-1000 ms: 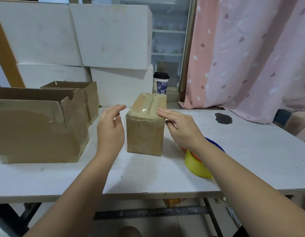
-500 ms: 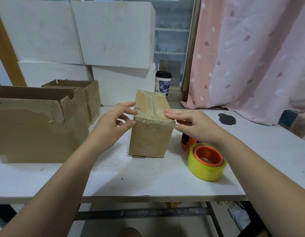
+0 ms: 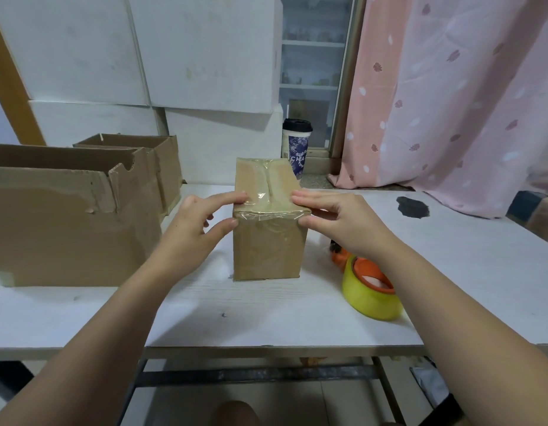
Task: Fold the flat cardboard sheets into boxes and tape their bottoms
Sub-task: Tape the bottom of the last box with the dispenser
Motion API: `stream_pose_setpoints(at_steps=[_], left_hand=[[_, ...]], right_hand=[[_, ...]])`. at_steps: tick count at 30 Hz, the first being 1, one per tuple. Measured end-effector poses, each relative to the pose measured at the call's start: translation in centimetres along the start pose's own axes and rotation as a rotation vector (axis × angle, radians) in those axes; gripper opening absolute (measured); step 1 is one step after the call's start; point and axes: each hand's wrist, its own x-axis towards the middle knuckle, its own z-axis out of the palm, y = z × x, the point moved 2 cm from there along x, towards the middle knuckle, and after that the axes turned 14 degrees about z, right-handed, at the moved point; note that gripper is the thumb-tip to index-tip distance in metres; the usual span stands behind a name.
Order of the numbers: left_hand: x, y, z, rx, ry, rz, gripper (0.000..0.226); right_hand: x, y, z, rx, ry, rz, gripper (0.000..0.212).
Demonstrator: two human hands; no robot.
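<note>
A small brown cardboard box (image 3: pixel 266 247) stands on the white table (image 3: pixel 266 315), with its taped flaps facing up and clear tape shining across the top and over the front edge. My left hand (image 3: pixel 192 229) pinches the box's top left front corner, fingers on top and thumb on the front face. My right hand (image 3: pixel 343 222) pinches the top right front corner the same way. A yellow tape roll (image 3: pixel 371 293) with an orange core lies to the right of the box, under my right wrist.
A large open cardboard box (image 3: pixel 66 226) stands at the left, a smaller open one (image 3: pixel 165 161) behind it. White boxes (image 3: pixel 205 56) are stacked at the back. A lidded paper cup (image 3: pixel 297 142) stands behind the small box. A pink curtain (image 3: pixel 450 103) hangs at the right.
Both hands closed in on the box and took hold of its top corners. The box tilted briefly and now stands flat and square to me.
</note>
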Motion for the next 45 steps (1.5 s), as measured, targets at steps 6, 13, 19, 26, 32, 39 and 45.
stream_pose_setpoints(at_steps=[6,13,19,26,32,39,45], left_hand=[[-0.5,-0.3,1.0,-0.076,0.116,-0.018,0.036],[-0.9,-0.5,2.0,-0.074,0.17,-0.05,0.038],[-0.5,-0.4,2.8,-0.07,0.241,-0.079,0.033],[-0.4,-0.2,2.8,-0.02,0.23,-0.122,0.031],[0.1,0.6,1.9,-0.014,0.154,-0.062,0.035],[2.1,1.2,1.0,0.099,0.135,-0.153,0.022],[1.2,0.5,1.0,0.06,0.139,-0.036,0.018]], right_hand=[[-0.4,0.5,0.9,0.256,0.022,0.06,0.038],[-0.6,0.5,1.7,0.361,0.07,0.062,0.037],[-0.7,0.8,1.9,0.32,0.106,0.057,0.036],[-0.9,0.7,2.5,0.21,0.22,0.016,0.028],[-1.2,-0.3,1.6,0.27,0.154,0.101,0.054],[-0.5,-0.5,1.5,0.228,0.19,0.192,0.019],[-0.6,-0.2,1.3,0.182,0.164,0.15,0.027]])
